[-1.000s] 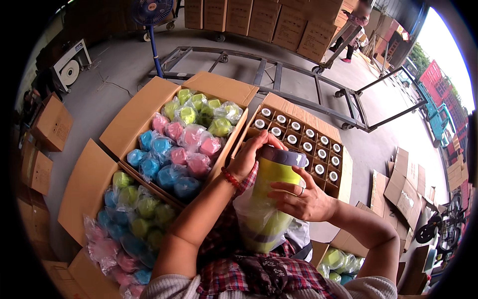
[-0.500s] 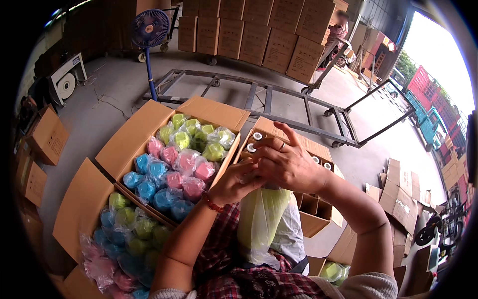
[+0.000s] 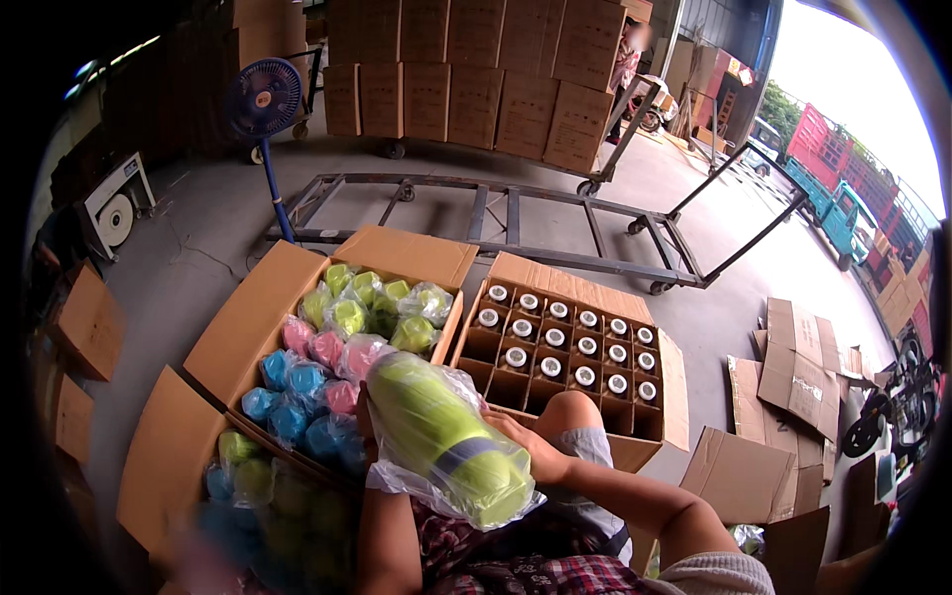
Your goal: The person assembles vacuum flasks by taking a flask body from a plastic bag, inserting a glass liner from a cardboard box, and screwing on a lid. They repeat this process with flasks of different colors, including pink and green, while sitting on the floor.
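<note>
I hold a lime-green bottle with a grey band, wrapped in a clear plastic bag and tilted across my lap. My right hand grips its right side near the band. My left hand sits under the bottle's upper end, mostly hidden by the bag. Just beyond the bottle stands an open carton with a divider grid, several of its cells filled with white-capped bottles. To the left, an open carton holds several bagged green, pink and blue bottles.
Another carton of bagged bottles lies at my lower left. A metal cart frame and a blue standing fan stand on the concrete floor ahead. Stacked cartons line the back; flattened cardboard lies on the right.
The bottle stood upright with both hands working at its top; now it lies tilted in its bag, cradled between both hands. My view has lifted toward the back of the hall.
</note>
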Demonstrator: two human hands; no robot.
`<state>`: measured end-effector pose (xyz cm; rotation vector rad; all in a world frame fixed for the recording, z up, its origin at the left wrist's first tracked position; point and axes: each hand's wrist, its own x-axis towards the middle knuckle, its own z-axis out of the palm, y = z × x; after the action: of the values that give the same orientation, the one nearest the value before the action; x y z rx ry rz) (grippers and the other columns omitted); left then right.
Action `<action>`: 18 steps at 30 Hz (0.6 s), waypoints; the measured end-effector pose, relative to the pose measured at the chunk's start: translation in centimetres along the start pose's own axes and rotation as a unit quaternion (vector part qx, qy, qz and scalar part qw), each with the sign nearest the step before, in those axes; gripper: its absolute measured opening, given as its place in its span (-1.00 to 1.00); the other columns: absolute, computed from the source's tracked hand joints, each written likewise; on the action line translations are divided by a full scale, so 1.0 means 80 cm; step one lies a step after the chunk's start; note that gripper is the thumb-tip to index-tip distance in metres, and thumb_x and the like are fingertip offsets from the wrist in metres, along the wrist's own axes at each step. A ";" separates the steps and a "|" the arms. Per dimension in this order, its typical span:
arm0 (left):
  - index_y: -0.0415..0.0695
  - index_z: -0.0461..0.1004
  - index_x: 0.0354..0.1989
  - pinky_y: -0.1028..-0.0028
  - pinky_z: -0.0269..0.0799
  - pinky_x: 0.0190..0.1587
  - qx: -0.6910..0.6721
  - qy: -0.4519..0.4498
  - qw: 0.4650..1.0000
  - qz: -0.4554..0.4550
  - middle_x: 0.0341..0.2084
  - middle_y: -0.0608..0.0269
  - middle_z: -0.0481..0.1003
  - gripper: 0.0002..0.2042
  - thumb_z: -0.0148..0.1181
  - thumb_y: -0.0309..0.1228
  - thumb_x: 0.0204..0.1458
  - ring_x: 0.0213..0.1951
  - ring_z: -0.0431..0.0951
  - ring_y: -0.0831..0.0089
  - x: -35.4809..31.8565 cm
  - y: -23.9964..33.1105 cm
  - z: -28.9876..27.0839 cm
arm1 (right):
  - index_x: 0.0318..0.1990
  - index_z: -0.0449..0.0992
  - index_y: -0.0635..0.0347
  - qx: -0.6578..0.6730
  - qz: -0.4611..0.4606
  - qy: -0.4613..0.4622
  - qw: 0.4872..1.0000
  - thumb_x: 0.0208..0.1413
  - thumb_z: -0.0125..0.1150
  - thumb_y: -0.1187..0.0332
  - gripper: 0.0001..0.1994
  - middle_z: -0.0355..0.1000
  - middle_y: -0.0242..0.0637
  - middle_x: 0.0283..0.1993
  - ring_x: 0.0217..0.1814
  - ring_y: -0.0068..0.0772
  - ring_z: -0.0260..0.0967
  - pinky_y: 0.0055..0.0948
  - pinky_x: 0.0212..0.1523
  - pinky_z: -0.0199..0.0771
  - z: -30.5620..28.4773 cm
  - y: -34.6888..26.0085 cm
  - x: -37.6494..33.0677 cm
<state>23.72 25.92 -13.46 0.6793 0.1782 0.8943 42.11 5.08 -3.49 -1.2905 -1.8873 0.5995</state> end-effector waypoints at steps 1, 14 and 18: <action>-0.12 0.23 0.20 0.09 0.26 0.18 0.070 0.008 0.997 0.030 0.07 0.06 0.36 -0.49 -0.29 -0.01 0.27 0.09 0.37 0.14 -0.001 -0.005 0.000 | 0.22 0.22 0.28 -0.019 0.009 0.034 0.999 -0.02 0.26 0.38 -0.39 0.10 0.05 0.32 0.34 0.09 0.13 -0.22 0.27 0.23 0.001 0.008 0.006; -0.24 0.45 -0.07 0.36 0.39 -0.05 0.199 0.445 0.873 0.017 -0.12 0.15 0.49 -0.69 0.02 -0.25 0.18 -0.08 0.48 0.39 0.163 0.137 -0.118 | -0.17 0.54 0.25 -0.116 -0.037 0.094 0.988 0.01 0.20 0.48 -0.80 0.55 -0.18 -0.27 -0.24 -0.32 0.53 -0.37 -0.18 0.51 -0.030 0.145 0.297; -0.20 0.22 0.21 0.25 0.19 0.16 0.421 0.385 0.797 0.201 0.18 0.03 0.25 -0.46 0.05 -0.09 0.17 0.16 0.28 0.20 0.197 0.163 -0.079 | -0.19 0.52 0.24 0.122 0.150 0.030 0.981 0.01 0.14 0.42 -0.80 0.55 -0.09 -0.28 -0.26 -0.20 0.53 -0.34 -0.19 0.51 -0.014 0.254 0.388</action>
<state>22.42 46.63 -8.32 1.1665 1.2665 1.4912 48.28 41.44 -7.65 -1.4208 -1.5251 0.9069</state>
